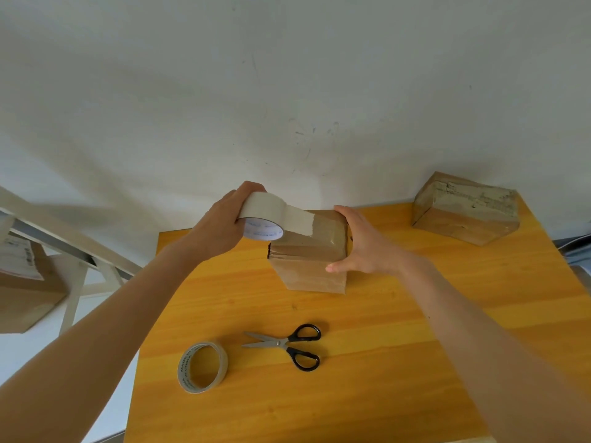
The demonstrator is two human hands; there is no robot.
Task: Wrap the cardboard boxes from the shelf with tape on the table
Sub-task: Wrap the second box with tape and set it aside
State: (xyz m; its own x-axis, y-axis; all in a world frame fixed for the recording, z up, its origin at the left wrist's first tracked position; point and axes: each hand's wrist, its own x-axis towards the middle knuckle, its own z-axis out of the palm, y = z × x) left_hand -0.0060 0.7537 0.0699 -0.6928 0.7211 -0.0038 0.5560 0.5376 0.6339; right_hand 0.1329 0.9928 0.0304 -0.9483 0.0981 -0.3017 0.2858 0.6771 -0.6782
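Spare roll (202, 367), scissors (287, 345) idle at table (383, 394) front. Left hand (217, 228) grips tape roll (262, 206), strip stuck on box (307, 247) mid-table; right hand (361, 247) clasps box side. Taping underway; next: draw strip across, box steadied.

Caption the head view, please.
Left hand holds a tape roll, its strip stuck on the box that the right hand steadies.
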